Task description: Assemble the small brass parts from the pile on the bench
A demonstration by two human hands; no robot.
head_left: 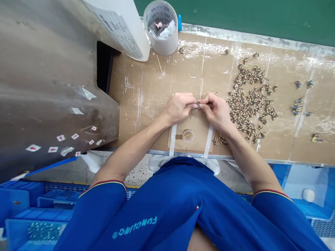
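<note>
My left hand [179, 108] and my right hand [213, 111] meet above a cardboard-covered bench [154, 104], their fingertips pinching a tiny blue and metallic part [196, 104] between them. Its exact shape is hidden by my fingers. Just right of my right hand lies a large scattered heap of small beige-and-dark parts [248, 104]. A few similar parts [219, 140] sit near my right wrist. Below my hands stands a small clear round dish [187, 135]. Several blue finished-looking pieces [295, 108] lie farther right, apart from the heap.
A translucent cup [161, 28] holding pink and white scraps stands at the bench's back edge. A grey metal sheet [52, 90] with red-arrow labels lies left. Blue crates [34, 223] sit below, beside my blue-sleeved arms.
</note>
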